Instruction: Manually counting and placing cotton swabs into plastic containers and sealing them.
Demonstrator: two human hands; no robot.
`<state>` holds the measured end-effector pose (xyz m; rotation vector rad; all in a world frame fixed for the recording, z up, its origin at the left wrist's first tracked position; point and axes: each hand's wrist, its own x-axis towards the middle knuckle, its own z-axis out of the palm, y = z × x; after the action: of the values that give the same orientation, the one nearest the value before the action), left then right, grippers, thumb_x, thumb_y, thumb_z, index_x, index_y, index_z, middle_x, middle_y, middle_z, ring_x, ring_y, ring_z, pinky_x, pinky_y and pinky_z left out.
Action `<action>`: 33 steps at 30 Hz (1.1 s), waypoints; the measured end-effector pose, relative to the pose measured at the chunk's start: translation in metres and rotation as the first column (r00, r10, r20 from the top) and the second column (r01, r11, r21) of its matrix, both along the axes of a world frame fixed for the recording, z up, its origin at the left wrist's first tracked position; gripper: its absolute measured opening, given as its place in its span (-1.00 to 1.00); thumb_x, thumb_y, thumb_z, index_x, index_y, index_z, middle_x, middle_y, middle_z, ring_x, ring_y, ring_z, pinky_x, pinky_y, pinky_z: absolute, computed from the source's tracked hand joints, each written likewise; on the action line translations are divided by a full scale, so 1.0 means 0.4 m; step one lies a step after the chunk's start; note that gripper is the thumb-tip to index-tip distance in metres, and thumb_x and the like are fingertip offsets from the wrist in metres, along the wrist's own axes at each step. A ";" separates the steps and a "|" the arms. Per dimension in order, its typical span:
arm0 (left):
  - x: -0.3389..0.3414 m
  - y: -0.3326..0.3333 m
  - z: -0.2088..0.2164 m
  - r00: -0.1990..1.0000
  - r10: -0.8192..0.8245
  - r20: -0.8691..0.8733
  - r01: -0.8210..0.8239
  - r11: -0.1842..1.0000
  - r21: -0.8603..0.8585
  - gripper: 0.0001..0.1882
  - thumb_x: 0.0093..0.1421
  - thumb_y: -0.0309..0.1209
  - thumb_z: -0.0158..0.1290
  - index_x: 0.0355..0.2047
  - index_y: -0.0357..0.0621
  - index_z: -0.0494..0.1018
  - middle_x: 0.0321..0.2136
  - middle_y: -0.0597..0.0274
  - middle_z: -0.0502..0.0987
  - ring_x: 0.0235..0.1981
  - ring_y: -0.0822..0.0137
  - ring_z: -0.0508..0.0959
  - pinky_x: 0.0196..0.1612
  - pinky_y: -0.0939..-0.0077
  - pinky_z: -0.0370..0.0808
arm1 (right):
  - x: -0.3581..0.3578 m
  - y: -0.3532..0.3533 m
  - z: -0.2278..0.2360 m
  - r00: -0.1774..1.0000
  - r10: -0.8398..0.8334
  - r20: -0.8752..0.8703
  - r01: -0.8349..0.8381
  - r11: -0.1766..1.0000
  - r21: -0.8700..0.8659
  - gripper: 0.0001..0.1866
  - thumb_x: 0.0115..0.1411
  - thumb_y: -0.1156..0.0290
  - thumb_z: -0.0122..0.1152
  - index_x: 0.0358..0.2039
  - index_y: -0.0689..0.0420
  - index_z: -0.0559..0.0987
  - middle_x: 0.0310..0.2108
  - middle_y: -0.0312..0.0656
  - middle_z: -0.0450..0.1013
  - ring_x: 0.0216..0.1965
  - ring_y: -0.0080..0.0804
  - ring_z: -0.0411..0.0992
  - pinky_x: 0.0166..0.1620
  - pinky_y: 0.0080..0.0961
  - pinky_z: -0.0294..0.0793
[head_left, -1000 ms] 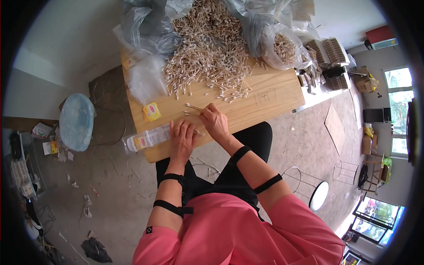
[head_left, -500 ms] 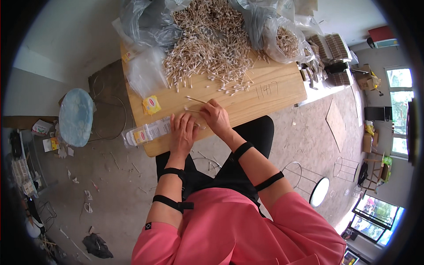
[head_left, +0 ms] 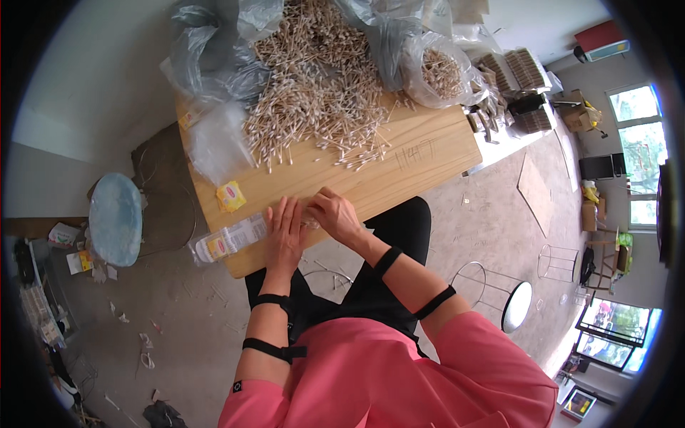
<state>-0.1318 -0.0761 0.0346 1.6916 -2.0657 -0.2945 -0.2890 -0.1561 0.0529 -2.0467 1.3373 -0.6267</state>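
Observation:
A clear plastic packet point(head_left: 247, 232) with a yellow label lies along the table's near left edge. My left hand point(head_left: 287, 227) rests flat across the packet's right part, fingers stretched out and side by side. Close beside it, my right hand point(head_left: 337, 215) is pinched at the packet's right end, its fingertips almost touching the left fingers. Cotton swabs are in that pinch, mostly hidden by the fingers; only a pale bit shows between the hands. Farther back spreads a large heap of loose cotton swabs point(head_left: 314, 93) with wooden sticks.
Yellow label cards point(head_left: 230, 196) and a stack of clear bags point(head_left: 220, 143) lie left on the wooden table point(head_left: 421, 160). Grey plastic bags point(head_left: 214, 57) flank the heap. A clear bag of swabs point(head_left: 441, 75) stands right. A blue stool point(head_left: 115, 219) is at left.
My right hand has moved in toward the left hand at the packet's end; the swabs that stuck out from its fingers no longer show. The view has shifted, so the table sits lower and farther left.

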 end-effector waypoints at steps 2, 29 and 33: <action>0.005 0.002 0.002 1.000 0.000 -0.020 0.000 1.000 -0.009 -0.39 0.17 -0.45 0.09 0.24 -0.16 0.25 0.24 0.21 0.25 0.34 0.12 0.15 0.41 -0.08 -0.04 | -0.040 0.000 0.013 0.969 -0.189 0.158 0.190 0.982 0.004 -0.93 0.12 0.49 0.17 -0.37 0.08 0.58 -0.31 -0.12 0.47 -0.26 0.00 0.49 -0.25 -0.16 0.50; -0.004 -0.008 0.016 0.999 0.022 -0.043 -0.026 0.994 -0.103 -0.53 0.13 -0.50 0.13 0.08 -0.18 0.39 0.13 0.20 0.33 0.23 0.11 0.27 0.31 0.10 0.23 | -0.097 -0.073 0.014 0.978 -0.196 -0.065 0.185 0.971 -0.152 -0.88 0.14 0.41 0.21 -0.29 0.07 0.57 -0.24 -0.16 0.44 -0.26 -0.07 0.50 -0.22 -0.22 0.50; -0.001 -0.003 0.013 0.999 0.037 -0.009 -0.038 0.995 -0.096 -0.55 0.14 -0.49 0.12 0.07 -0.18 0.40 0.12 0.19 0.34 0.23 0.10 0.26 0.31 0.13 0.24 | -0.067 -0.067 0.014 0.997 0.010 -0.074 -0.016 0.996 -0.086 -0.89 0.14 0.41 0.21 -0.31 0.11 0.57 -0.28 -0.15 0.46 -0.28 -0.07 0.50 -0.26 -0.22 0.50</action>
<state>-0.1320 -0.0772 0.0398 1.6675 -2.0069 -0.1856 -0.3159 -0.1828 0.0585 -2.1653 1.3590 -0.6191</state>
